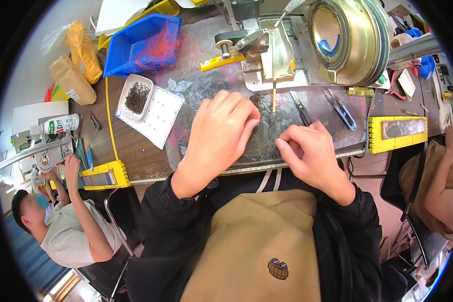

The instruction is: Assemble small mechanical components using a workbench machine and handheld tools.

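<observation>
My left hand (221,133) hovers over the dark patterned mat (196,83), its fingers curled in and the thumb pressed toward the index finger. To its right my right hand (309,158) is closed in a pinch near the mat's front edge. Whatever either hand holds is too small or hidden to make out. Between and beyond them lies a loose pile of small dark rings or loops (260,103). A thin rod (274,95) from the machine (256,43) points down toward this pile. Tweezers (301,108) and blue-handled thread snips (343,111) lie right of it.
A white dish (150,106) of small dark pieces sits on white paper (163,118) at left. Behind it stands a blue bin (117,48) with red threads. A large brass-coloured drum (355,43) stands back right. People sit at left (75,231) and right (438,186).
</observation>
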A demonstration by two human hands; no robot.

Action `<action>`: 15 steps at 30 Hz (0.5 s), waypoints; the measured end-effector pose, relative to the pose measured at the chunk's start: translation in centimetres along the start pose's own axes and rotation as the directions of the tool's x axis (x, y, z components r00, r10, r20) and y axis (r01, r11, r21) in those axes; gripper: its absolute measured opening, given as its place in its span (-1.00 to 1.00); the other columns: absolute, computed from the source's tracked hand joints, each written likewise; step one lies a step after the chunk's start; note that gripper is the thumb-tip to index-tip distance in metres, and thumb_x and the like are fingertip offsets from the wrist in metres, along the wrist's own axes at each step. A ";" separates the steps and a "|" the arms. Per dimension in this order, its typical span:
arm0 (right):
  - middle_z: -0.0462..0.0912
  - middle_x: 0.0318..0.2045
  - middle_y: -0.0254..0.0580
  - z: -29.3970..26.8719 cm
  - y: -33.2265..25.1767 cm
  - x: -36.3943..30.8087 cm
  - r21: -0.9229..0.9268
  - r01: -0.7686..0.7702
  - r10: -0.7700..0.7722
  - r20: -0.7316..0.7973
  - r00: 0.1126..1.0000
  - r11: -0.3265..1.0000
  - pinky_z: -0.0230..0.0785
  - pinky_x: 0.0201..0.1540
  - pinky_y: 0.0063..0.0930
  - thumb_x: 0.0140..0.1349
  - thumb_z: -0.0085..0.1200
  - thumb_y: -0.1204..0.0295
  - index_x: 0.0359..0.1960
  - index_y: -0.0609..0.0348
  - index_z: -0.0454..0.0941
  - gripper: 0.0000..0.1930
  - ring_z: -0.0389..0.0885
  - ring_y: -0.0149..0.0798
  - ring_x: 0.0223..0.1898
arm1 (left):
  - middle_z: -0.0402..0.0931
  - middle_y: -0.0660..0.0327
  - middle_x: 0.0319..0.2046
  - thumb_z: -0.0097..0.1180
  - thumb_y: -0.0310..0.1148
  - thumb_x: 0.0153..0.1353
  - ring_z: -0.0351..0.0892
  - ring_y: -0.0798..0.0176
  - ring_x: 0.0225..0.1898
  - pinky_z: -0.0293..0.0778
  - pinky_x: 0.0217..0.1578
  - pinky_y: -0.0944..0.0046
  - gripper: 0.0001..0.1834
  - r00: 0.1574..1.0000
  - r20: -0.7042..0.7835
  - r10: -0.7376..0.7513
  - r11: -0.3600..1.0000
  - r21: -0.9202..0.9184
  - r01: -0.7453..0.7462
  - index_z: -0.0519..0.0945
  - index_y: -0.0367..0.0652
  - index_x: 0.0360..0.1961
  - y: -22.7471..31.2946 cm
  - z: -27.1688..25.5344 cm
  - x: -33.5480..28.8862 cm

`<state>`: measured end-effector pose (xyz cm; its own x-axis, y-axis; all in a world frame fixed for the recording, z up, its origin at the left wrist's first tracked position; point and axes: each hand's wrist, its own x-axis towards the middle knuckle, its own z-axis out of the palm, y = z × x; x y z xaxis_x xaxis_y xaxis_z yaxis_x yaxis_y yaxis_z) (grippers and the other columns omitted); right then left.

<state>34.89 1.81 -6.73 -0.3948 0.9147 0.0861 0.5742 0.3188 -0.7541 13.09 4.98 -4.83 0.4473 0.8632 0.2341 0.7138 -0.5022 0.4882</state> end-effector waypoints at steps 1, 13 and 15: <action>0.50 -0.67 -0.41 0.1 0.1 -0.2 -0.052 0.041 -0.042 -0.005 0.999 0.998 0.18 -0.28 -0.39 0.20 0.23 0.44 -0.48 0.06 0.54 -0.87 0.47 -0.30 -0.62 | 0.50 0.23 -0.38 0.29 -0.47 0.11 0.49 0.09 -0.23 0.34 -0.24 0.12 -0.89 0.999 0.036 -0.013 1.000 0.024 0.012 0.57 -0.12 -0.38 -0.6 0.6 -0.3; 0.47 -0.67 -0.39 1.2 0.4 -0.6 -0.140 0.152 -0.153 -0.003 0.988 0.979 0.19 -0.25 -0.30 0.18 0.26 0.36 -0.46 -0.01 0.55 -0.87 0.51 -0.26 -0.55 | 0.50 0.24 -0.39 0.26 -0.44 0.15 0.50 0.09 -0.22 0.34 -0.24 0.12 -0.91 0.989 0.103 -0.107 0.994 0.043 0.103 0.56 -0.10 -0.38 -1.6 0.3 -1.5; 0.47 -0.66 -0.40 1.3 0.6 -0.7 -0.156 0.177 -0.179 0.001 0.984 0.972 0.20 -0.24 -0.30 0.18 0.26 0.36 -0.42 -0.02 0.57 -0.89 0.51 -0.26 -0.54 | 0.50 0.24 -0.39 0.26 -0.45 0.15 0.50 0.09 -0.23 0.34 -0.25 0.11 -0.91 0.987 0.101 -0.125 0.992 0.019 0.124 0.56 -0.11 -0.37 -1.5 0.1 -1.9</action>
<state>34.55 1.01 -8.05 -0.4916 0.8429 0.2189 0.6002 0.5101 -0.6160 11.20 4.14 -6.10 0.4065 0.9096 0.0855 0.7735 -0.3925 0.4976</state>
